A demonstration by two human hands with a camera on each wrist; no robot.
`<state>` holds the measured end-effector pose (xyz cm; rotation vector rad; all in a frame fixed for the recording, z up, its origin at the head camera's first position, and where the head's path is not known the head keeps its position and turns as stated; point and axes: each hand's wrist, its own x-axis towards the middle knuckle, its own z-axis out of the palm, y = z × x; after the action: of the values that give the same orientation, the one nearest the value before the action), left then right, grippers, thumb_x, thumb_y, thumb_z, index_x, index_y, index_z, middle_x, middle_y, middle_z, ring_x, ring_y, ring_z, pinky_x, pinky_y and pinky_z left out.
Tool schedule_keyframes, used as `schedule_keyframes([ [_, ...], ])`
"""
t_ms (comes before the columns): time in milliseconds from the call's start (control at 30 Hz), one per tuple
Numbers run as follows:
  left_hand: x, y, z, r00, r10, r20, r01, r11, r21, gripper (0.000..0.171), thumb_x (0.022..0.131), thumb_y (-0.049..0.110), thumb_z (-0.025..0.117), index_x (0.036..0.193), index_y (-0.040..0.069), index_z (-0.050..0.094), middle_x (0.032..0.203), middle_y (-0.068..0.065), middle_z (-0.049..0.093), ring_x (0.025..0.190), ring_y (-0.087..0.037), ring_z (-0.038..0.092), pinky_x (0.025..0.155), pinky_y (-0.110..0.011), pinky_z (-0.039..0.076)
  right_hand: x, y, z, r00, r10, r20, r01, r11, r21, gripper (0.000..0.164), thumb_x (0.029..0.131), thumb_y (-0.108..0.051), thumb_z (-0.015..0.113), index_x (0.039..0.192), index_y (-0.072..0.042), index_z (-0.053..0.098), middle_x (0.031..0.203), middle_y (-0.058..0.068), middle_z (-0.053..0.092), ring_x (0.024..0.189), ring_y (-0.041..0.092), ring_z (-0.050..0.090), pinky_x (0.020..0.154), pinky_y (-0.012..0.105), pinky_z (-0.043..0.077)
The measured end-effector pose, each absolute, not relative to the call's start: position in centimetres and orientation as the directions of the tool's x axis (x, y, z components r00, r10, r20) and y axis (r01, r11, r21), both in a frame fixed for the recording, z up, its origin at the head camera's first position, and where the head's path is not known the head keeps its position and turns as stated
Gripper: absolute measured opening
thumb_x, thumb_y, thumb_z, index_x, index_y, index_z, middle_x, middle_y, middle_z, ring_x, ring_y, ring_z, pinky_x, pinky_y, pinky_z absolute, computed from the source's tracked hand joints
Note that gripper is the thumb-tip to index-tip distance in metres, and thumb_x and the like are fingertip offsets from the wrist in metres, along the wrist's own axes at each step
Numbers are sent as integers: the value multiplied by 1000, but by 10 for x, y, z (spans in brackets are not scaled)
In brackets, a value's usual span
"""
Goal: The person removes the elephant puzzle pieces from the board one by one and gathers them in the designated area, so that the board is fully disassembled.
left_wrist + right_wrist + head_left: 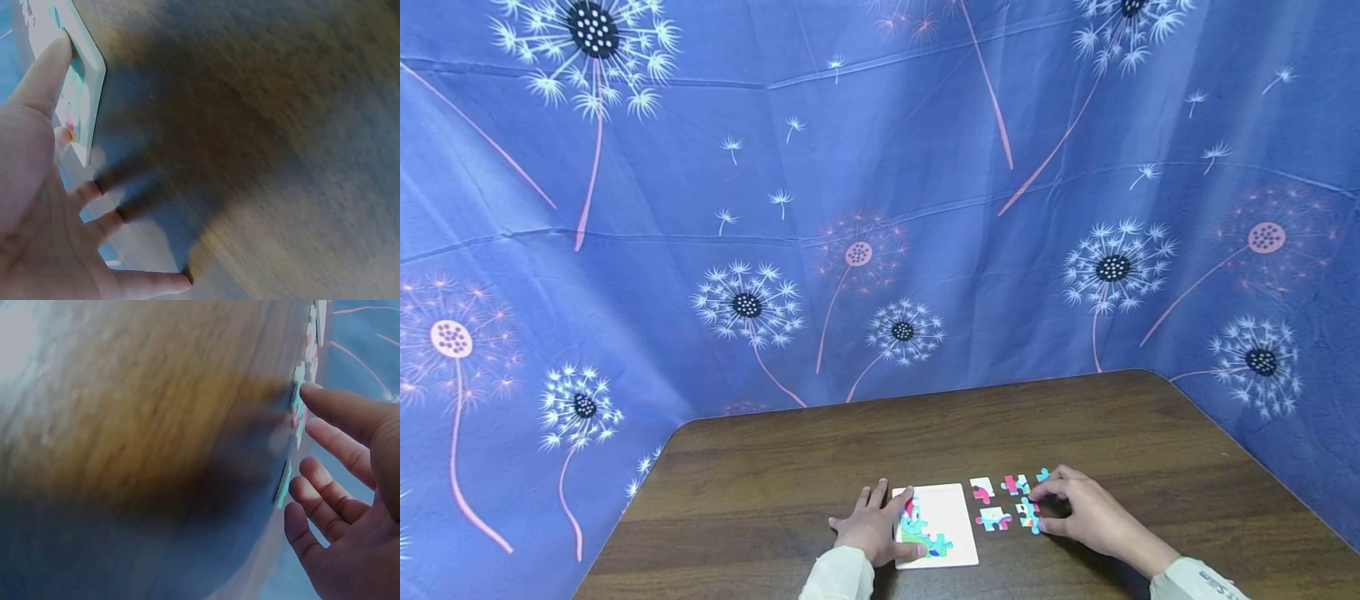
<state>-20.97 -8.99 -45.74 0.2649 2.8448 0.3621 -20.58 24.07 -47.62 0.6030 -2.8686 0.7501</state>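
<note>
A white puzzle board [951, 521] with a partly filled picture lies on the wooden table. My left hand [872, 527] rests at its left side, fingers spread, with thumb and index finger over the board. In the left wrist view the left thumb [53, 69] presses on the picture, and the other fingertips touch the table beside it. To the right of the board, my right hand [1086, 510] is at a colourful puzzle piece [1027, 515]. Its index fingertip and thumb are apart, right at the piece's right side. The right wrist view shows the remaining right fingers [322, 497] loosely bent.
Around that piece lie several others: a white and pink piece [982, 489], a blue and white piece [994, 519], a red and blue piece [1015, 484] and a small blue one [1042, 475]. Behind the table [760, 500] hangs a blue dandelion-print cloth [970, 275].
</note>
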Motion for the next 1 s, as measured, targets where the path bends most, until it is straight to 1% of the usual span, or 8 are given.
schedule_keyframes([
  [100,-209,-90,-457,-950,216,-226,154,952,263,78,83,53,80,151,33,48,160,-10,39,146,-39,35,92,-85,33,-204,236,-475,-897,-369,245,-442,776,-450,29,77,-26,89,102,-20,75,104,-4,61,92,19,61,74,37,52],
  [200,-209,-90,-456,-949,221,-224,162,953,256,78,83,53,81,151,33,49,159,-11,39,145,-39,36,91,-85,33,-204,230,-474,-882,-392,261,-471,749,-466,28,78,-25,88,103,-19,76,104,-2,63,90,18,61,72,36,51],
  [367,-211,-91,-456,-947,225,-227,168,955,244,78,82,54,81,151,34,49,159,-10,40,145,-39,37,90,-85,35,-202,215,-473,-863,-422,277,-505,724,-470,26,80,-27,87,103,-22,76,102,-9,60,87,11,57,70,32,49],
  [500,-212,-92,-458,-949,228,-217,173,954,245,79,81,55,81,150,34,50,158,-10,40,144,-40,39,90,-85,35,-201,202,-473,-857,-424,294,-516,722,-462,24,80,-29,87,101,-24,76,108,-5,63,96,21,63,75,36,53],
  [600,-212,-93,-459,-951,237,-197,183,949,257,79,80,54,82,149,33,51,157,-12,42,143,-41,40,91,-84,35,-202,192,-473,-850,-437,294,-526,699,-485,24,81,-27,87,102,-21,77,107,-4,64,97,23,64,77,35,54],
  [733,-212,-95,-459,-952,258,-166,204,937,284,81,78,52,84,149,31,53,156,-14,43,142,-44,40,96,-83,32,-202,178,-472,-830,-469,301,-556,667,-495,23,82,-24,86,102,-19,77,100,-11,61,92,14,60,77,32,51],
  [900,-210,-98,-460,-950,283,-134,231,922,312,84,77,52,85,150,30,50,155,-16,44,141,-45,40,97,-83,31,-202,163,-473,-821,-494,288,-568,652,-502,20,82,-27,86,99,-22,76,100,-10,60,90,13,60,73,32,51],
  [1000,-208,-100,-461,-950,295,-104,250,915,318,85,77,53,85,150,30,50,154,-17,44,141,-46,41,97,-83,31,-201,154,-474,-821,-501,275,-565,642,-518,20,82,-27,86,99,-22,75,100,-10,60,90,13,59,72,31,52],
])
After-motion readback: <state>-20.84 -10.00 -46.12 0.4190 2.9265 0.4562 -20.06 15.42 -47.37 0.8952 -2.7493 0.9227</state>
